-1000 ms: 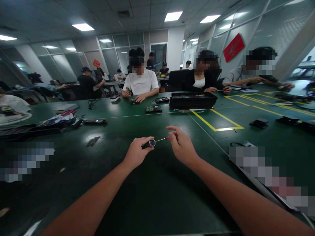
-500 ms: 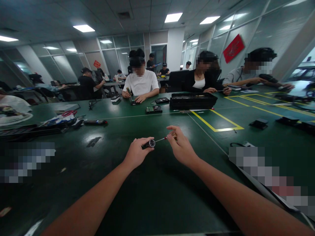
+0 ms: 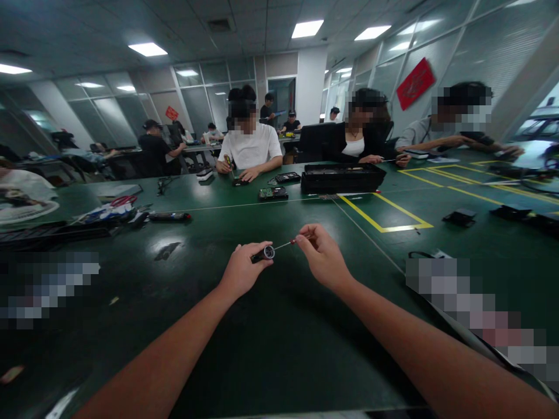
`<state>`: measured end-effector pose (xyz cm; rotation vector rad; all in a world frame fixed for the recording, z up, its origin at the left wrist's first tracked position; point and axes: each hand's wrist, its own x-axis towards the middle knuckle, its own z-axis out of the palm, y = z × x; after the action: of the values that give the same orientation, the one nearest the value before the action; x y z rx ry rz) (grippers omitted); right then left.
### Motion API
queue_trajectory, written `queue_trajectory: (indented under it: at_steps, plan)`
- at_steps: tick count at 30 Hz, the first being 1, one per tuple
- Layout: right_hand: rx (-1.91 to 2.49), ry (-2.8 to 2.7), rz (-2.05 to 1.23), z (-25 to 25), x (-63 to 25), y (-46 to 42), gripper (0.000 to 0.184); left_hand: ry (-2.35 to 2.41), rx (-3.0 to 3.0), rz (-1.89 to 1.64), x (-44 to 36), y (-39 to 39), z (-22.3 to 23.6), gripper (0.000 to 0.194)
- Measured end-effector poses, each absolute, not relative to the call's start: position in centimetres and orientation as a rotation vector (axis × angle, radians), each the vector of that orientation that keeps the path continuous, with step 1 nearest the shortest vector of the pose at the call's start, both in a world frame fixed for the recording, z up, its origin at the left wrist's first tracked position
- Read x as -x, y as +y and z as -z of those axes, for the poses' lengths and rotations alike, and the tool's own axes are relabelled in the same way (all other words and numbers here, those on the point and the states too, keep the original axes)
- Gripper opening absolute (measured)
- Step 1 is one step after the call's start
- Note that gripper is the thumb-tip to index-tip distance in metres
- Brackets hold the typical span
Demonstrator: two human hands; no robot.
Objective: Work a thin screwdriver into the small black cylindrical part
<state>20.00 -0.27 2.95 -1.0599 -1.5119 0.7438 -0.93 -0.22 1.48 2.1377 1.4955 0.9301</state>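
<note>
My left hand [image 3: 242, 272] is closed around a short black cylinder [image 3: 261, 254]. Its round, silver-rimmed end [image 3: 269, 252] faces me and to the right; I cannot tell what kind of part it is. In my right hand [image 3: 322, 254] is a thin screwdriver [image 3: 284, 245] with a red collar, its handle mostly hidden by the fingers. The shaft slants down to the left, its tip at the rim of the cylinder; whether it goes inside I cannot make out. Both hands are above the green table [image 3: 279, 349].
A black tool with a red end [image 3: 170, 216] lies ahead to the left, near a pile of tools and cables [image 3: 116, 208]. Farther off are a green circuit board [image 3: 273, 193] and a long black housing [image 3: 343, 177]. Several people work across the table.
My right fingers have curled in around the screwdriver's handle, after opening more in the earlier frames. The cylinder and my left hand have hardly moved.
</note>
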Motion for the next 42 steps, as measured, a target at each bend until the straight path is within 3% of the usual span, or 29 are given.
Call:
queue_trajectory:
  at_steps: [6, 30, 37, 42]
  plan:
    - [1.051, -1.016, -1.082, -1.3, -20.4, 1.9, 0.029, 1.518, -2.224, -0.974, 0.8, -0.2, -2.0, 0.041]
    - [1.139, -1.444, -0.657, -2.2, -20.1, 0.2, 0.026, 1.53, -2.214, -0.849, 0.7, -0.2, -1.9, 0.037]
    - [1.185, -1.413, -0.525, -2.6, -20.5, 0.1, 0.026, 1.454, -2.133, -0.977, 1.0, 0.0, -1.5, 0.041]
    - [1.172, -1.397, -0.539, -2.4, -20.5, 0.0, 0.028, 1.323, -1.768, -1.204, 1.0, 0.4, -1.1, 0.044]
